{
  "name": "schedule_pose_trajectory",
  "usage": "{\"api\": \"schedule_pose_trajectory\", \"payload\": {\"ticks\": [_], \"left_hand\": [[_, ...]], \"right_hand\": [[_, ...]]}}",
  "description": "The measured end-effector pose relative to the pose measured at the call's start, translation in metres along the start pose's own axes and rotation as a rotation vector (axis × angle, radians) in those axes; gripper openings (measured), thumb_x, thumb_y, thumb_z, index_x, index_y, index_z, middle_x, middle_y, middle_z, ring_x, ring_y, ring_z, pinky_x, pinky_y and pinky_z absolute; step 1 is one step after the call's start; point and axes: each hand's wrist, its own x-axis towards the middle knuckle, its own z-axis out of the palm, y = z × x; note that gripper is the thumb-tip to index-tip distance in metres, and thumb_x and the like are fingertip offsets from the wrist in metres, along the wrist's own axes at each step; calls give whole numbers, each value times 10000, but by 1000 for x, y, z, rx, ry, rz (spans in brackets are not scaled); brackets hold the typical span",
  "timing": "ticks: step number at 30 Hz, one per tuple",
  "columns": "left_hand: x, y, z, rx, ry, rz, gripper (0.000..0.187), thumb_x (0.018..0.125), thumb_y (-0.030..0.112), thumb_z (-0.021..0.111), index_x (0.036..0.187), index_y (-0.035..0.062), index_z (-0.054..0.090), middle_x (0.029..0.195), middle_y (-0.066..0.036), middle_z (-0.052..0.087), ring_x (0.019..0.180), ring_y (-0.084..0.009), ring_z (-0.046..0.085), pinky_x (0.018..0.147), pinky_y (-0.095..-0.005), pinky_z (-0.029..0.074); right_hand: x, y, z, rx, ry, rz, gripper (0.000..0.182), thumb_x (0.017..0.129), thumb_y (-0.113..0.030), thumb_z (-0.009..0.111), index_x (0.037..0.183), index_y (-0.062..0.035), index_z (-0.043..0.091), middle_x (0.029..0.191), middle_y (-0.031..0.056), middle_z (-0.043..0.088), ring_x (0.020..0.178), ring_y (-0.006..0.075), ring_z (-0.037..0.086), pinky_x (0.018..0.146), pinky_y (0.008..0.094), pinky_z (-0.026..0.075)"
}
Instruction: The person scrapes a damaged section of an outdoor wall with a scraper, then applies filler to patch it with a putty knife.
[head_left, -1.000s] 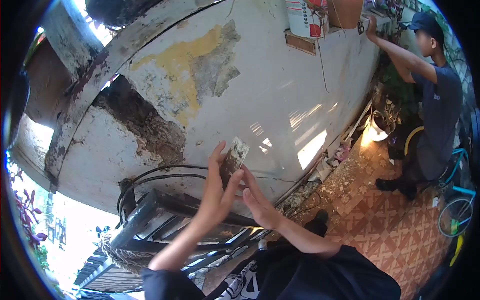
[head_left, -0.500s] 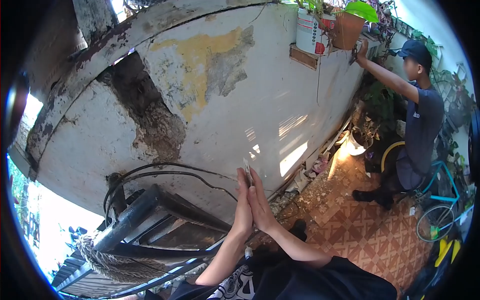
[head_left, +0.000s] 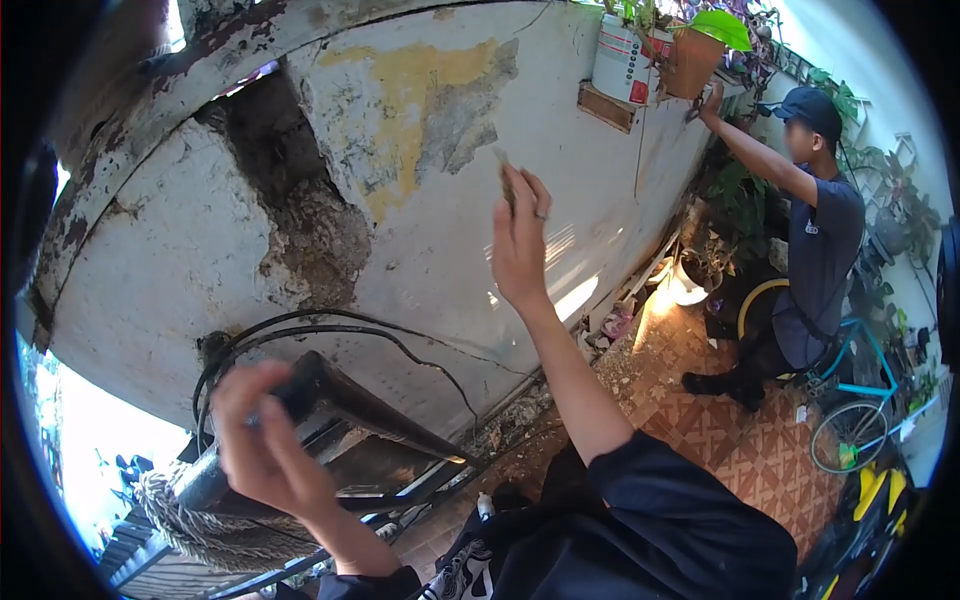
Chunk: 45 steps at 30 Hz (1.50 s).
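The two hands have come apart. Half a second ago they were pressed palm to palm low against the white wall, with the scraper sandwiched between them; now the right hand (head_left: pixel 520 240) alone carries the scraper (head_left: pixel 505 172) and has risen well up the peeling wall (head_left: pixel 590 190), close to the patch of flaking yellow and grey paint (head_left: pixel 430 110). The fingers are closed around the tool, a ring showing on one of them, and the blade pokes up above the fingertips toward the wall; whether it touches the plaster cannot be told from this angle.

The left hand (head_left: pixel 262 440) has dropped away, down and to the person's left, and hangs blurred in front of the dark metal awning frame (head_left: pixel 350 400) that juts out below the wall. Its fingers look loosely curled and nothing can be seen in it, though the blur keeps that from being certain. Black cables (head_left: pixel 300 330) loop across the wall just above that hand, and a coil of rope (head_left: pixel 200 520) wraps the frame below it.

The tool looks passed to one hand and lifted to the damaged paint, so scraping there appears to be the work in hand.

Further along the wall, another person (head_left: pixel 815 240) in a dark cap reaches up toward the potted plants (head_left: pixel 660 50) on the ledge.
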Motion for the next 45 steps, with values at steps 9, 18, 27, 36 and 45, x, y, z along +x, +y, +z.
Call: {"api": "schedule_pose_trajectory", "payload": {"ticks": [9,18,27,36,45], "left_hand": [[24,-29,0,373,12,-96,153,894,42,552,1000,-5,652,972,-98,669,900,-216,600,855,-346,441],[22,-32,6,696,-14,-42,107,870,96,622,924,15,667,863,-50,665,817,-203,577,848,-363,389],[20,-29,3,645,-98,-16,114,884,25,586,966,-14,656,896,-71,654,823,-186,567,782,-318,457],[33,-24,4,674,-99,92,161,831,253,702,855,98,739,731,7,683,672,-152,586,669,-319,440],[32,-22,5,715,-101,92,171,832,269,695,858,106,741,740,12,685,693,-159,594,695,-332,438]], "right_hand": [[29,0,63,-52,135,150,447,985,-232,429,1407,-92,386,1355,159,412,1143,345,513,944,398,440],[39,-3,58,-338,210,-66,465,853,23,542,1313,-23,499,1212,186,562,1087,358,565,886,399,487],[42,7,70,-178,247,-94,626,759,148,498,1365,15,419,1328,260,485,1189,391,509,963,393,456],[35,2,76,-172,322,-79,511,799,140,457,1300,48,490,1279,246,541,1157,367,555,927,353,488],[45,15,73,-157,346,-143,573,751,160,428,1307,35,491,1289,227,542,1155,358,559,936,358,478]]}}
